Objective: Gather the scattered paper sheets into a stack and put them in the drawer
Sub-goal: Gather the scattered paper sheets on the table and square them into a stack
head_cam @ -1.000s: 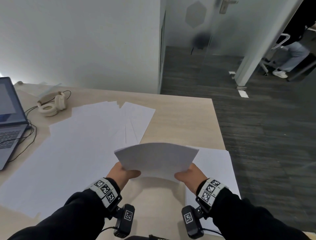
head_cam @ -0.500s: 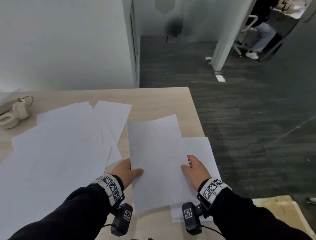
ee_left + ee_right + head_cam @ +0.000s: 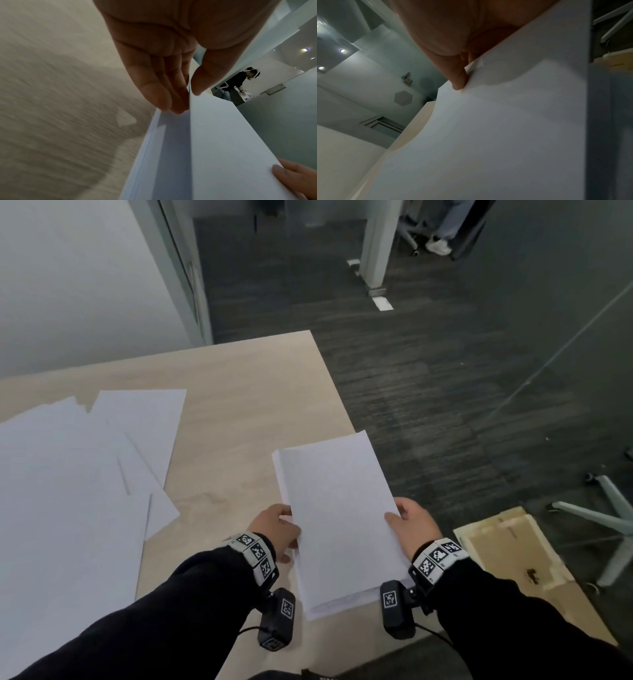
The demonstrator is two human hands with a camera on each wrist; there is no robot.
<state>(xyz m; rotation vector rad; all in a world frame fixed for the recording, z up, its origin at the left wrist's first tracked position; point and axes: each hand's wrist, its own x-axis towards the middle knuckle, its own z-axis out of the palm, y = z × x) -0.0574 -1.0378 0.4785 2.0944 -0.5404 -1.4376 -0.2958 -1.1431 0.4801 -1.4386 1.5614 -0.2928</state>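
Observation:
I hold a squared stack of white paper sheets (image 3: 337, 518) flat between both hands, a little above the desk's right edge. My left hand (image 3: 277, 529) pinches its left long edge, thumb on top and fingers (image 3: 159, 94) underneath the stack (image 3: 214, 142). My right hand (image 3: 411, 525) grips the right long edge, and its thumb (image 3: 458, 79) presses on the sheets (image 3: 488, 135). Several loose sheets (image 3: 85, 474) lie overlapping on the left of the desk. An open wooden drawer (image 3: 507, 549) shows below the desk at the lower right.
The light wooden desk (image 3: 239, 392) ends just right of the stack, with dark carpet beyond. A grey chair base (image 3: 603, 518) stands right of the drawer. A glass partition and a pillar (image 3: 376, 244) are farther back, with a seated person's legs beyond.
The sheets went from upright between my hands to flat on a sheet at the desk's right. Now all are gathered in one squared stack. The view swung right and the drawer appeared.

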